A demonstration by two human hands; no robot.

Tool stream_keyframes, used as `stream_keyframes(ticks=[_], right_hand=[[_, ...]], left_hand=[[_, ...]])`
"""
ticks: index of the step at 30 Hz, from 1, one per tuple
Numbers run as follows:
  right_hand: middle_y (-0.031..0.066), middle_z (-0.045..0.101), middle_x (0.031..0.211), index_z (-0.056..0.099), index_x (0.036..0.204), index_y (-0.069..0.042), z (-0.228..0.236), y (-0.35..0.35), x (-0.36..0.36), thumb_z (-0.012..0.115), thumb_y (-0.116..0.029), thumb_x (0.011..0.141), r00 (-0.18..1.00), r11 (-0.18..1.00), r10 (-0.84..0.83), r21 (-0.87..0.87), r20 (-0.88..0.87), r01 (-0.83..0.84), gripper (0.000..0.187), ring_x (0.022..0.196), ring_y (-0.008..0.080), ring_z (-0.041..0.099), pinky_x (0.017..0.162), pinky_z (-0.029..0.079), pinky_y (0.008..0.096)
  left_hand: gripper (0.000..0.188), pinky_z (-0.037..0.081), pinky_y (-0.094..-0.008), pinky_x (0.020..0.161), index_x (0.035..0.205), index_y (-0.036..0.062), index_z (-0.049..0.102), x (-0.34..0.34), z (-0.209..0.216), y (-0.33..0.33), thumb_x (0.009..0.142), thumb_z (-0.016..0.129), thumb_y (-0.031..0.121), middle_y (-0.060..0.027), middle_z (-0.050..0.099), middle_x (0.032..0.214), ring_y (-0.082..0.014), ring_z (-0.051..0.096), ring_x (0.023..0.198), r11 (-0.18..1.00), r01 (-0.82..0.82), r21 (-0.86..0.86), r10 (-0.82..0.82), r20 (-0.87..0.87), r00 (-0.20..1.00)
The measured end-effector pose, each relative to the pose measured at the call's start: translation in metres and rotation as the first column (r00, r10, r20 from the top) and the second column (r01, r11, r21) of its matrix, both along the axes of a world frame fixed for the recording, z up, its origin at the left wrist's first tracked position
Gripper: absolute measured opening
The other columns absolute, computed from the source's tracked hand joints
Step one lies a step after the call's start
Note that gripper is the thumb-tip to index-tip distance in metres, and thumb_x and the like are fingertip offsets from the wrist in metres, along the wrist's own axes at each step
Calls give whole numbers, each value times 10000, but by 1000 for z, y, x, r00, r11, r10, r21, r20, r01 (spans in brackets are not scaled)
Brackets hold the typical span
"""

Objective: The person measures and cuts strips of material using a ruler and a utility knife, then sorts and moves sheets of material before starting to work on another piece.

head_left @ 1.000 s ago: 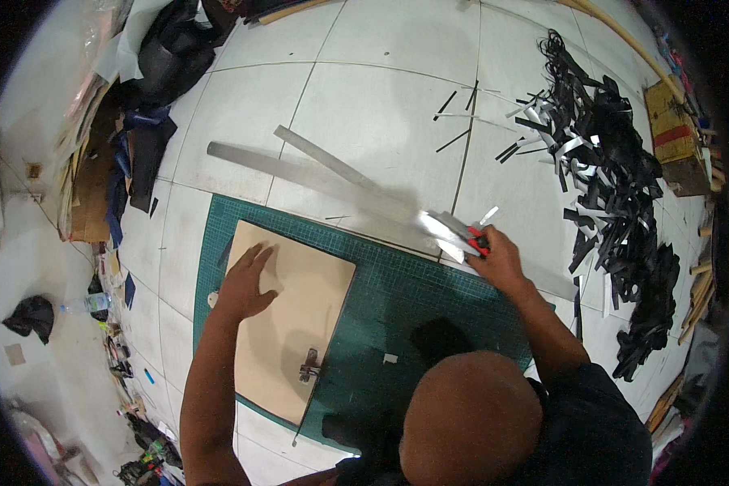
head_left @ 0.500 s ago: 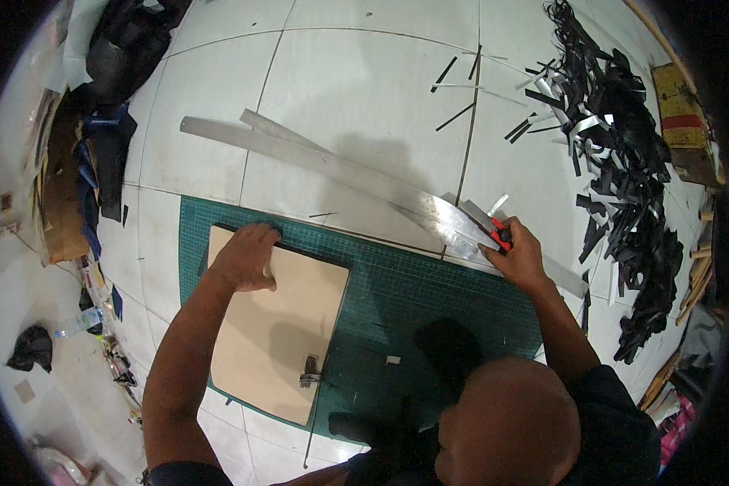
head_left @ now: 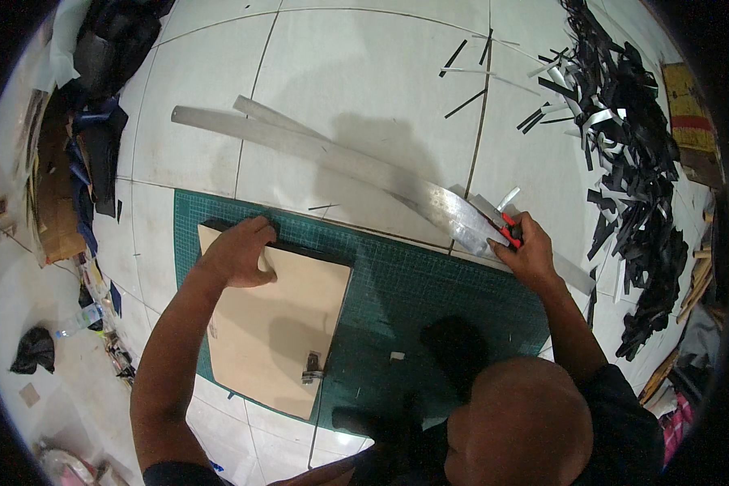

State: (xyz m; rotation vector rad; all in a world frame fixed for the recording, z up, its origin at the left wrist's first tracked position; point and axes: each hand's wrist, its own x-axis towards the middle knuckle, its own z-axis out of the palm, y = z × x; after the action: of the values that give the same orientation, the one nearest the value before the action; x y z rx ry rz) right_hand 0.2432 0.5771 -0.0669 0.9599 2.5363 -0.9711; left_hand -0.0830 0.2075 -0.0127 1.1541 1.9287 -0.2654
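Note:
A beige sheet with a dark edge lies on the green cutting mat, left of its middle. My left hand is closed over the sheet's far edge, fingers beyond it and thumb on top. A small dark metal clip sits near the sheet's lower right corner, beside a thin rod. At the mat's far right edge, my right hand is closed around a red-and-black handled tool, its kind unclear. My right thumb is at the near end of a long metal ruler.
A second, similar metal strip lies crossed under the ruler on white floor tiles. Black and silver strip scraps are heaped at the right, with loose strips nearby. Cardboard and dark material stand at the left. A small pale scrap lies on the mat.
The view has shifted slightly. A wider dark band now shows along the beige sheet's far edge by my left hand. My right hand still grips the red-and-black tool.

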Motion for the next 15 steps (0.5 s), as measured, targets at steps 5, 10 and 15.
stream_keyframes(ticks=[5, 10, 15], right_hand=[[167, 636, 979, 538, 1068, -25, 0, -1, -1, 826, -252, 754, 1000, 1000, -9, -11, -14, 9, 483, 897, 317, 651, 787, 521, 422], [164, 635, 970, 541, 1065, -22, -2, -1, 0, 820, -273, 760, 1000, 1000, 7, 11, -10, -7, 483, 887, 310, 651, 773, 517, 418], [166, 631, 980, 537, 1077, -22, 0, -1, -2, 817, -277, 764, 1000, 1000, -4, -6, 12, 4, 491, 888, 309, 649, 777, 517, 420]], left_hand=[[471, 443, -429, 1020, 1150, 22, 602, -1, -5, -8, 740, 742, 205, -168, 609, 1143, -347, 537, 1168, 996, -48, 69, 46, 22, 999], [403, 437, -435, 1017, 1151, 11, 612, -9, -15, -13, 797, 721, 171, -170, 623, 1144, -352, 544, 1170, 997, -38, 62, 34, 67, 997], [369, 439, -435, 1014, 1150, 7, 621, -9, -9, -1, 832, 728, 160, -178, 624, 1168, -348, 543, 1186, 995, -86, -48, 91, 105, 990]])
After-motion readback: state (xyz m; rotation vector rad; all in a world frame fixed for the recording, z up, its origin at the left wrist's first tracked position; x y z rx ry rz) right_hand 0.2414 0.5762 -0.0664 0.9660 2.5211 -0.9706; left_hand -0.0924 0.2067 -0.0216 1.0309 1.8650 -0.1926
